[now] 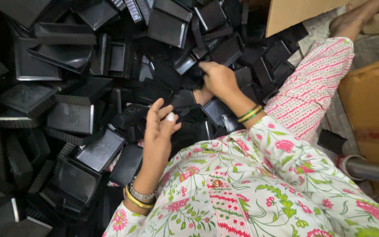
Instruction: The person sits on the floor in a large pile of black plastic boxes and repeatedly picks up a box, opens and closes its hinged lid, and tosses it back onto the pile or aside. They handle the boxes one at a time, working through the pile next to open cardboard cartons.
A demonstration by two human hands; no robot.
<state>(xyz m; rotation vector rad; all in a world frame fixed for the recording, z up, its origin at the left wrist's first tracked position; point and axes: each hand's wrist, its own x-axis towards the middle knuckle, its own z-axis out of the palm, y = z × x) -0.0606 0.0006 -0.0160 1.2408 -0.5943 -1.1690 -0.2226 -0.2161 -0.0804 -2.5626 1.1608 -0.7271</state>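
Seen from the head camera, a person in a white floral tunic sits over a deep heap of black plastic trays [71,118], shallow rectangular pieces with ribbed rims that lie tilted, stacked and overlapping across the left and centre of the frame.

Left hand [159,131] hovers just above the pile near its lower middle, fingers spread loosely apart and empty; the nearest piece is a flat black tray [101,149] lying just beside it to the left. A silver watch and a gold bangle [139,197] circle that wrist.

Right hand [218,81] reaches further into the heap, fingers curled closed around the edge of a small black tray [194,79] among the jumble at upper centre. Another black tray [218,109] lies directly under the wrist, touching the forearm. Green and gold bangles [250,114] sit on the right wrist.

To the right, the person's leg in pink-patterned white trousers [312,87] stretches toward the upper corner, where a bare foot [352,19] rests on the floor. A brown cardboard box [299,13] stands at the top edge, just beside the pile, and a second cardboard sheet [371,101] lies along the right side. One stray black tray [331,141] sits apart from the heap beside the leg, near a shiny metal pipe [371,171] at lower right.
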